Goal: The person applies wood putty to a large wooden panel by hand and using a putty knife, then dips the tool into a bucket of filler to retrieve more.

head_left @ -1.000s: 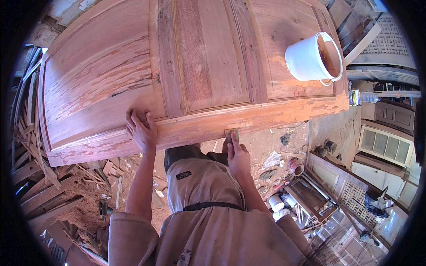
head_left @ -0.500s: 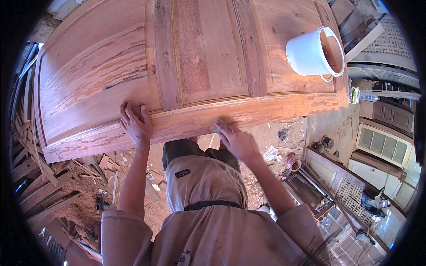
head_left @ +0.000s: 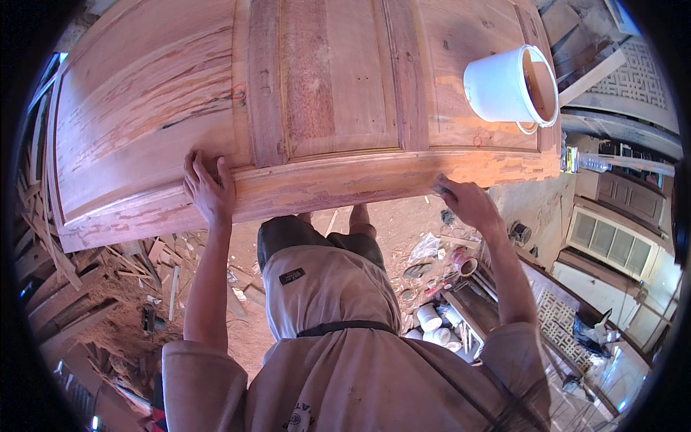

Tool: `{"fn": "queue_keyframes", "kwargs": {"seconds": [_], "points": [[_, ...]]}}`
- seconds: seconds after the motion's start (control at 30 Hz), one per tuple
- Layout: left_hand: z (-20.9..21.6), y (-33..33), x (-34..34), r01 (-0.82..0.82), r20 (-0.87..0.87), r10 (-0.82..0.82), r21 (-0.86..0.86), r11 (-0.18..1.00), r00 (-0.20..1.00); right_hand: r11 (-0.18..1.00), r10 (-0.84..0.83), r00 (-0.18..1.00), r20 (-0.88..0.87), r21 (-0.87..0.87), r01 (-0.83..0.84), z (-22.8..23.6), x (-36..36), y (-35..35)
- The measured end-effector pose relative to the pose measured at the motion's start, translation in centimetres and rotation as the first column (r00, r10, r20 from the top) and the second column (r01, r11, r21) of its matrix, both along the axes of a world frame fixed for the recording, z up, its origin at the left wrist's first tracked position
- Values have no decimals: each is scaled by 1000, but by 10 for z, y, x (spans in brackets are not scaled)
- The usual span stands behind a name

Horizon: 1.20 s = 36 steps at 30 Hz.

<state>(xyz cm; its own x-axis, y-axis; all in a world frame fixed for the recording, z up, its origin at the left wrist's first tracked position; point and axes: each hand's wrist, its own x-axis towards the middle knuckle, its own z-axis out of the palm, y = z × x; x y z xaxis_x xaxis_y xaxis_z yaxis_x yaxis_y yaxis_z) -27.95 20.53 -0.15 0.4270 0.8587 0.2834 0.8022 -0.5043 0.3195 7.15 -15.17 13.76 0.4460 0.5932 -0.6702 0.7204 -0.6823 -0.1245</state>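
Observation:
A large wooden panel door (head_left: pixel 363 93) lies flat in front of me, its near rail (head_left: pixel 324 183) streaked with orange-brown patches. My left hand (head_left: pixel 210 186) rests on the door's near edge, left of the middle, with its fingers bent apart and nothing in them. At the right part of the same rail, my right hand (head_left: pixel 468 201) grips a small grey piece of sandpaper (head_left: pixel 440 184) against the edge. The fingers partly hide it. A white plastic bucket (head_left: pixel 497 86) with brown smears inside stands on the door's right side.
Wood offcuts (head_left: pixel 65 245) and sawdust are heaped on the floor at the left. Right of my legs are white tubs (head_left: pixel 430 317), a wooden frame and a patterned lattice panel (head_left: pixel 568 324). A paned white window frame (head_left: pixel 612 237) leans at the far right.
My right hand has slid to the right along the near rail with the sandpaper. My left hand stays on the door edge, and the view has shifted slightly.

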Motion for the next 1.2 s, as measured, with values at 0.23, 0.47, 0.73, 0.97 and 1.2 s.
{"fn": "queue_keyframes", "kwargs": {"seconds": [0.23, 0.47, 0.73, 0.97, 1.2], "points": [[-2, -2, 4, -24, -19, 25, 12, 1000, 1000, 800, -330, 935, -130, 487, 350, -33, -123, -1], [-3, -1, 9, -5, -13, 5, -12, 1000, 1000, 756, -498, 867, 11, 495, 428, -76, -179, 31], [0, -1, 5, -28, -42, 27, -5, 1000, 999, 719, -498, 863, -88, 514, 468, -66, -197, 34], [0, -1, 7, -34, -47, 33, -18, 999, 998, 743, -536, 840, -88, 423, 519, -84, -217, 42], [-1, 0, 9, -18, -39, 16, -37, 999, 999, 704, -512, 857, 65, 604, 374, -101, -225, 53]]}}
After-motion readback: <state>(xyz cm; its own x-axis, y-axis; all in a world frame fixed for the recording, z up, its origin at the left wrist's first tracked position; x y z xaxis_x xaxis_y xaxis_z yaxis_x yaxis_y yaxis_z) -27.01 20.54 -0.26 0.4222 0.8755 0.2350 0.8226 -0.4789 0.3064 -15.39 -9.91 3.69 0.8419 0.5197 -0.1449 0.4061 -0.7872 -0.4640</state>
